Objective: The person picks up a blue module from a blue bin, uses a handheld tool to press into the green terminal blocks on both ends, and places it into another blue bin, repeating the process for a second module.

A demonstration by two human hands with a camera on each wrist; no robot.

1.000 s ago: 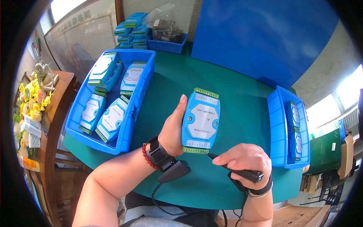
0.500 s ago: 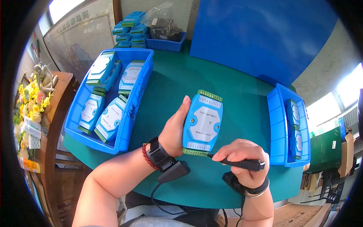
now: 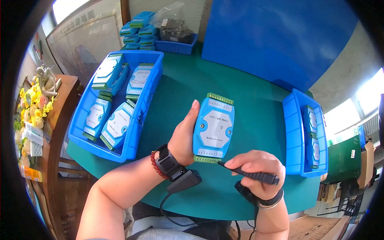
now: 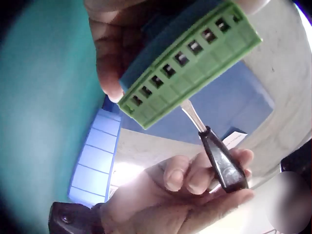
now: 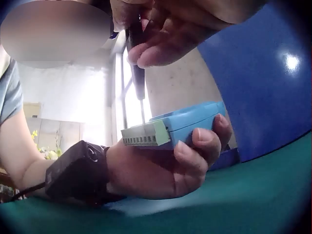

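My left hand [image 3: 183,140] grips a blue electronic module [image 3: 213,126] with a white label over the table, thumb along its left edge and fingers curled beneath. Green screw terminal blocks line both of its ends. In my right hand [image 3: 260,170] a screwdriver [image 3: 258,176] with a black handle is pinched between thumb and fingers. Its tip meets the near terminal block [image 3: 207,159], toward the right end. The left wrist view shows the flat metal blade [image 4: 194,115] at the edge of the green block [image 4: 190,66]; the very tip is hidden there.
A blue bin [image 3: 134,150] with several similar modules stands on the left of the green table [image 3: 176,88]. Another blue bin [image 3: 294,132] at the right holds modules too. Behind are stacked modules [image 3: 138,34], a small blue tray [image 3: 176,48] and a large blue panel [image 3: 276,36].
The screwdriver stays at the same terminal block while its handle has turned and changed tilt slightly in the right hand's fingers. The module has shifted a little in the left hand.
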